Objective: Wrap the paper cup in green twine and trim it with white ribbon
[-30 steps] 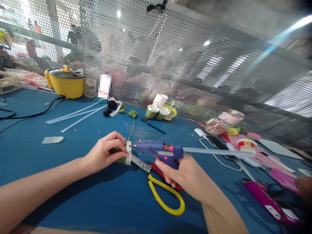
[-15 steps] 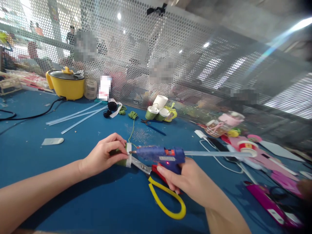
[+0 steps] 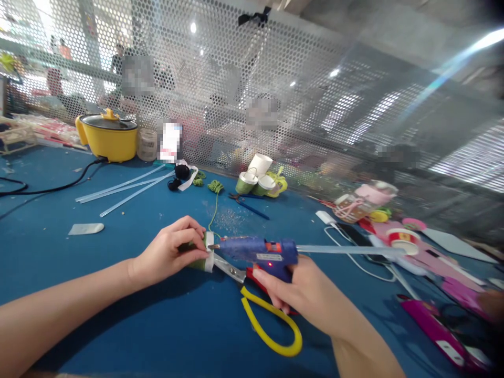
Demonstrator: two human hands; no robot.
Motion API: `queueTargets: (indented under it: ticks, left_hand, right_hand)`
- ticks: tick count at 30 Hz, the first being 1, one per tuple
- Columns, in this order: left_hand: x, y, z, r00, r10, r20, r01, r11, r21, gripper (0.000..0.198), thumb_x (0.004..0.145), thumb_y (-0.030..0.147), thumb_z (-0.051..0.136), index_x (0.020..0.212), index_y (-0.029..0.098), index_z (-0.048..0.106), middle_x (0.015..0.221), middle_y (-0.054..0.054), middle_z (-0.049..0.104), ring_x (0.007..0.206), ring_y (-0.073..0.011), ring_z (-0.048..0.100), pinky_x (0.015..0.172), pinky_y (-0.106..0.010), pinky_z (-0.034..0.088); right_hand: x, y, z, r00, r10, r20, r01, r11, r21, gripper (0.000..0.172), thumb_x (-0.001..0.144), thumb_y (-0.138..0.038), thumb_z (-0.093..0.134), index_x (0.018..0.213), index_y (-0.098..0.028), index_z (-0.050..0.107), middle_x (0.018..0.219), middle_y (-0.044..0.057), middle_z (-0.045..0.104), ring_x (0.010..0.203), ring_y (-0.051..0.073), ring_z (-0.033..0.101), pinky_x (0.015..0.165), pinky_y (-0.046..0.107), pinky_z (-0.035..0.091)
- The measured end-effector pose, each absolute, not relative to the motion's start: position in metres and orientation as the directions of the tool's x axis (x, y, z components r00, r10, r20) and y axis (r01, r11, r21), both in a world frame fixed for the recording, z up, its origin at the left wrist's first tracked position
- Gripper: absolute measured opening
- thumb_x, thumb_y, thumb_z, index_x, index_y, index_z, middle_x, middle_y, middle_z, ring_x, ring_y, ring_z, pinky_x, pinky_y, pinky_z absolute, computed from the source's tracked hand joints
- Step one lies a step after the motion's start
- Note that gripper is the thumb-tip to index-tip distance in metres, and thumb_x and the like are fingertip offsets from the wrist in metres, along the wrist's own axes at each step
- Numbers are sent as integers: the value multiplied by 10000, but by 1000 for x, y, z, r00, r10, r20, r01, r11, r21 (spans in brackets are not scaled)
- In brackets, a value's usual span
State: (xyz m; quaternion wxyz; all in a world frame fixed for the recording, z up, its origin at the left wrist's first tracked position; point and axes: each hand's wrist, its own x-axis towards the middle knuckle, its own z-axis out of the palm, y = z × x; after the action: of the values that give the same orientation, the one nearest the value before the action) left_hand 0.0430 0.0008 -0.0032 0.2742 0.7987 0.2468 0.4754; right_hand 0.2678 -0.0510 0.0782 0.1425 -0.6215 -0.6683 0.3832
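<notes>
My left hand (image 3: 173, 249) is closed around a small paper cup (image 3: 209, 261) that lies on its side, wrapped in green yarn with a white band bare at its rim. A green yarn strand (image 3: 214, 212) runs from the cup back to a small yarn bundle (image 3: 216, 186). In my right hand (image 3: 293, 283) is a blue glue gun (image 3: 252, 249), a clear glue stick (image 3: 346, 250) jutting from its back and a red light lit. Its nozzle meets the cup's white rim, near my left fingertips. Scissors (image 3: 271, 320) with yellow and red handles lie beneath the gun, blades partly hidden.
Blue pliers (image 3: 252, 206) and several small cups (image 3: 260, 165) sit farther back. Loose glue sticks (image 3: 126, 190) lie at left, before a yellow electric pot (image 3: 110, 137). On the right are a white cable (image 3: 354, 257) and a magenta power strip (image 3: 437, 333). A perforated metal screen (image 3: 220, 94) stands behind.
The view has shifted very slightly. Both hands keep their hold, and the glue gun's nozzle stays at the cup's rim.
</notes>
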Motion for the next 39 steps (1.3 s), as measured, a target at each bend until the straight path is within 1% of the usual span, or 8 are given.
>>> queueTargets:
  ticks: [6, 12, 17, 21, 25, 30, 34, 39]
  left_hand:
    - [43, 1, -3, 418, 659, 625, 130, -725, 677, 67, 789, 191, 589, 732, 156, 589, 876, -54, 532, 898, -181, 574, 777, -314, 495]
    - [42, 1, -4, 428, 657, 621, 142, -727, 672, 63, 787, 180, 593, 731, 151, 593, 880, -56, 530, 907, -182, 573, 769, -309, 494]
    - [42, 1, -4, 424, 657, 623, 131, -725, 676, 66, 787, 183, 592, 730, 151, 586, 876, -55, 531, 898, -181, 573, 770, -314, 495]
    - [43, 1, -4, 427, 657, 621, 140, -726, 673, 69, 787, 186, 591, 728, 150, 593, 875, -56, 528, 894, -182, 573, 764, -311, 496]
    - [43, 1, -3, 427, 658, 620, 134, -724, 676, 68, 787, 186, 591, 730, 150, 589, 876, -56, 529, 891, -181, 574, 762, -312, 495]
    - [43, 1, -3, 422, 660, 622, 139, -725, 675, 72, 789, 188, 587, 728, 150, 584, 873, -57, 532, 891, -181, 573, 760, -309, 493]
    - [43, 1, -3, 429, 662, 615, 141, -721, 678, 77, 793, 201, 581, 731, 156, 580, 876, -55, 530, 898, -182, 570, 772, -311, 491]
    - [43, 1, -3, 430, 669, 606, 143, -713, 686, 79, 794, 205, 582, 731, 158, 581, 883, -56, 532, 909, -186, 569, 776, -315, 491]
  right_hand:
    - [268, -51, 79, -191, 950, -249, 716, -39, -697, 347, 764, -430, 523, 532, -181, 456, 447, -19, 502, 397, 87, 471, 438, 207, 421]
    - [268, -50, 80, -187, 939, -287, 733, -61, -678, 336, 759, -434, 534, 550, -178, 470, 436, -21, 502, 397, 89, 468, 435, 206, 421]
    - [271, -51, 81, -198, 946, -256, 743, -26, -669, 379, 770, -434, 518, 498, -180, 448, 448, -11, 518, 406, 88, 479, 460, 210, 430]
    - [268, -52, 82, -218, 933, -286, 745, -30, -667, 388, 767, -433, 520, 483, -181, 443, 435, -17, 501, 412, 92, 479, 461, 213, 432]
    - [270, -53, 83, -198, 940, -277, 749, -37, -662, 392, 771, -440, 513, 485, -181, 447, 431, -19, 498, 405, 88, 468, 462, 214, 426]
    - [270, -51, 82, -214, 936, -278, 732, -35, -680, 395, 767, -443, 516, 482, -178, 448, 442, -17, 502, 409, 84, 468, 462, 207, 434]
    - [270, -51, 82, -214, 929, -301, 720, -58, -691, 371, 755, -445, 530, 510, -177, 454, 446, -17, 508, 403, 88, 474, 443, 208, 427]
    - [270, -50, 81, -212, 949, -234, 665, -36, -746, 299, 763, -446, 533, 643, -174, 501, 437, -32, 507, 384, 87, 459, 427, 208, 421]
